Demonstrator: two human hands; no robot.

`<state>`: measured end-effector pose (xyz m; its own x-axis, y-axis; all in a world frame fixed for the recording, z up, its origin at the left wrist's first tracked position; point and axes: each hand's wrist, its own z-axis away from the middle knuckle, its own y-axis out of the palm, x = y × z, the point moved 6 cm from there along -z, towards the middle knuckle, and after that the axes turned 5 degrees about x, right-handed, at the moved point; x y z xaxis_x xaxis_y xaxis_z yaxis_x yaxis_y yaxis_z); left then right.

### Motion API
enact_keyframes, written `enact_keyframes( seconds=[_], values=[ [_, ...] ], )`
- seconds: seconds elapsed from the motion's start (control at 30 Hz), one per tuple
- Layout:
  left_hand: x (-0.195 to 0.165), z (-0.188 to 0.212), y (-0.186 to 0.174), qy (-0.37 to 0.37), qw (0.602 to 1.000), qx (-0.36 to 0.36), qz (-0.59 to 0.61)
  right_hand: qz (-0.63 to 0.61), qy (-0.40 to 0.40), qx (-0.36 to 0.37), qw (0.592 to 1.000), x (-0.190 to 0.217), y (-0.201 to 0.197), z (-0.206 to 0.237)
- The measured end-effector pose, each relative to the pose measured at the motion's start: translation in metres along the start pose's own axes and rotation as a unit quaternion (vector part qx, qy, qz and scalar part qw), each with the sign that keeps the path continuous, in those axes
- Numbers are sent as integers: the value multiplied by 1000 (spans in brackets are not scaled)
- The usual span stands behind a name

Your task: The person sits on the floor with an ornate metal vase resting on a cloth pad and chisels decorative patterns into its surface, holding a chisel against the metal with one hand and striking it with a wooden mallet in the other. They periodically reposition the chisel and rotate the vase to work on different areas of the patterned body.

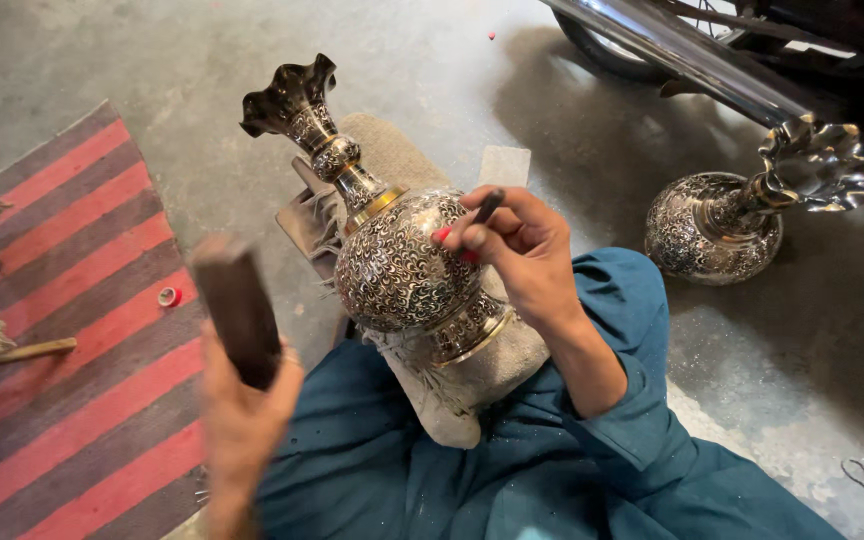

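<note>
An ornate engraved metal vase (397, 265) with a ruffled mouth lies on its side on a beige padded cushion (492, 365) over my lap. My right hand (527, 255) pinches a thin dark engraving tool (487, 207) with its tip pressed against the vase's round belly. My left hand (242, 410) is raised beside the vase and grips a dark wooden block (237, 310), which looks blurred. My legs are in teal cloth.
A second engraved vase (712, 225) lies on the concrete floor at the right. Behind it is a chrome pipe (672, 50) of a parked motorbike. A red and grey striped rug (82, 300) covers the left, with a small red cap (169, 296) and wooden handles (22, 352).
</note>
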<state>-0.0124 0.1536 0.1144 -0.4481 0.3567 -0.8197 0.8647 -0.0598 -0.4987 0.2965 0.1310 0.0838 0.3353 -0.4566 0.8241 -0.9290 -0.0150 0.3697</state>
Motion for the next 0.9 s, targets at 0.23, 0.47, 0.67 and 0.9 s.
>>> enact_keyframes(
  seconds=[0.23,0.47,0.67,0.9],
  values=[
    [62,63,87,-6,948,-120,294,75,67,48,994,6,19,-7],
    [74,63,99,-40,953,-80,288,142,80,94,982,13,36,-14],
    [44,26,45,-115,993,6,32,175,47,77,980,13,43,-7],
    [-64,-37,-22,88,967,123,-205,230,15,68,971,10,41,-8]
  ],
)
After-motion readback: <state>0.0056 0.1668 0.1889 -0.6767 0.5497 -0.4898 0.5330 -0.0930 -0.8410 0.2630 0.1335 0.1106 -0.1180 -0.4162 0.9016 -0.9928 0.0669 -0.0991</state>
